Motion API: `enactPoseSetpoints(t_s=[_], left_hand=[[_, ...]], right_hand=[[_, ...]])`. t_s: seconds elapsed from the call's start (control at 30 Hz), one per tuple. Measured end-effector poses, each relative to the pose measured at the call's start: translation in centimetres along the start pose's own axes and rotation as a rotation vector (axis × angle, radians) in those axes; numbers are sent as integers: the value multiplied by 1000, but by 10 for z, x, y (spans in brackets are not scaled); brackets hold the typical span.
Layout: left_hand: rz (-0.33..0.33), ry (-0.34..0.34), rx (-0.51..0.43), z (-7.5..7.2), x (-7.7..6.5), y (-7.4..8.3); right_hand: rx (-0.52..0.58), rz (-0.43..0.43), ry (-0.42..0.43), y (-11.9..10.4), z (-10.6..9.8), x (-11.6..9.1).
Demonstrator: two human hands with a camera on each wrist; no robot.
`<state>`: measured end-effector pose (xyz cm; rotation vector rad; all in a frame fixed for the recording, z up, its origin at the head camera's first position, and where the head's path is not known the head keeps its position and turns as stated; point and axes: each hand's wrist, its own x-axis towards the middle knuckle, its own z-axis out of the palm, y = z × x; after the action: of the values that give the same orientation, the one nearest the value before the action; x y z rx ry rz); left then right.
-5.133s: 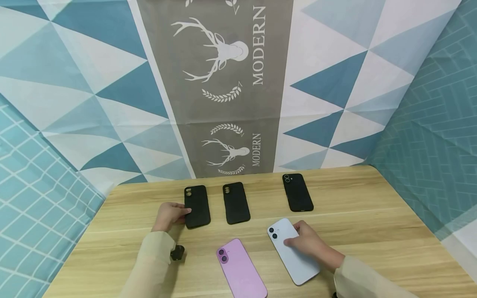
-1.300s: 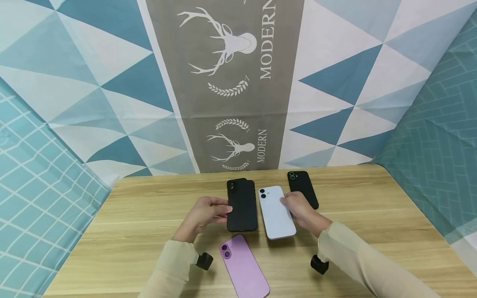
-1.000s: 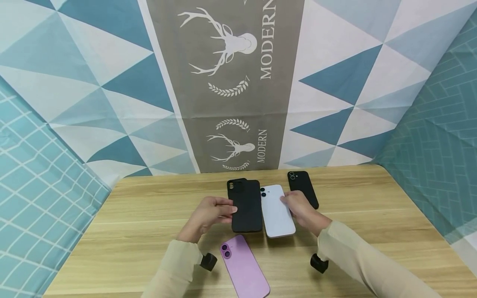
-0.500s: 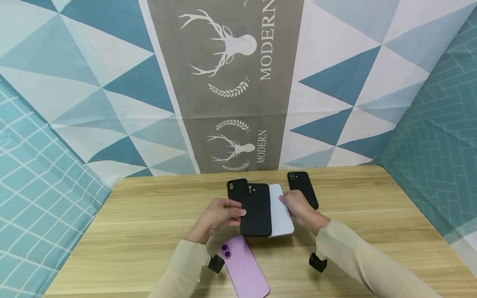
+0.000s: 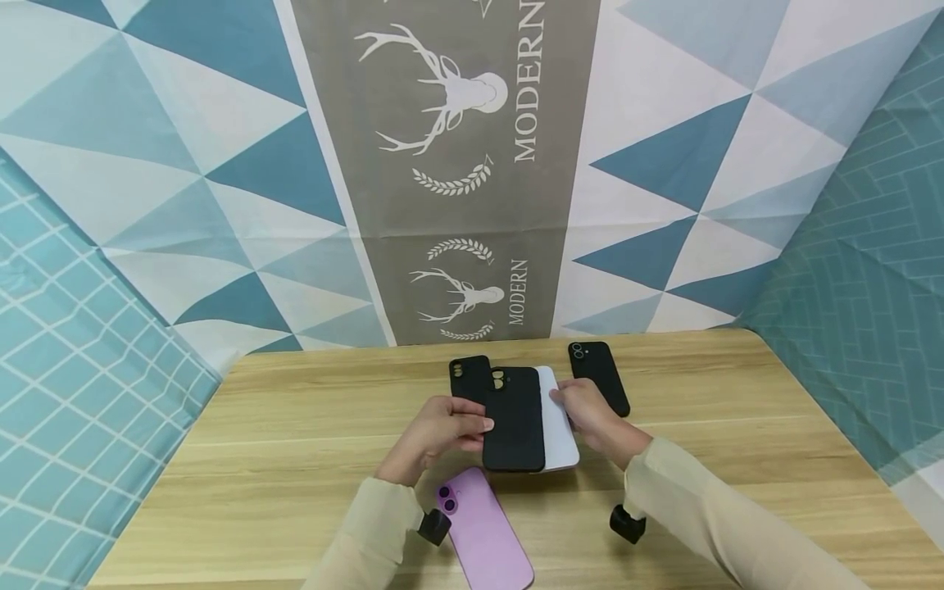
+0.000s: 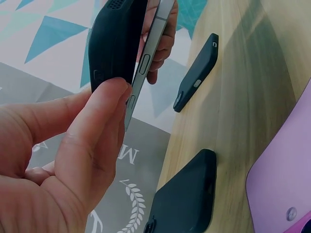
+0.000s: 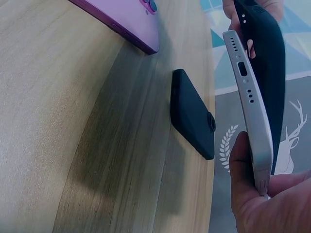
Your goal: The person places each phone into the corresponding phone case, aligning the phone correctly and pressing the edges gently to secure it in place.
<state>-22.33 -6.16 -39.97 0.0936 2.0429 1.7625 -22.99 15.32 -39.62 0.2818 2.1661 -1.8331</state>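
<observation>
My left hand (image 5: 446,430) pinches a black phone case (image 5: 514,422) by its left edge, thumb and fingers on either side. My right hand (image 5: 593,414) grips a white smartphone (image 5: 558,430) by its right edge. Both are held above the table. From the head, the case covers most of the phone's back, leaving a white strip at the right and hiding the lenses. In the left wrist view the case (image 6: 114,43) stands close beside the phone's metal side (image 6: 148,58). The right wrist view shows the phone's port end (image 7: 248,92), with the case (image 7: 269,73) at a slight angle behind it.
A pink smartphone (image 5: 488,533) lies on the wooden table (image 5: 295,459) below the hands. Another black phone case (image 5: 466,377) lies behind the left hand, partly hidden. A third black case (image 5: 599,377) lies beyond the right hand. A patterned cloth wall (image 5: 472,205) rises at the back.
The left hand has lifted a black case from the left and carried it right, over the phone's back. The right hand raised the white phone and moved it farther in, then held nearly still.
</observation>
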Motion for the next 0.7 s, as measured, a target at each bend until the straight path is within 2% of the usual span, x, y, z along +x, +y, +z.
enactPoseSetpoints(t_s=[0.37, 0.7], left_hand=[[-10, 4, -16, 4, 3, -3], [0, 3, -42, 9, 4, -4]], right_hand=[[8, 16, 5, -1, 1, -1], [67, 2, -3, 0, 3, -2]])
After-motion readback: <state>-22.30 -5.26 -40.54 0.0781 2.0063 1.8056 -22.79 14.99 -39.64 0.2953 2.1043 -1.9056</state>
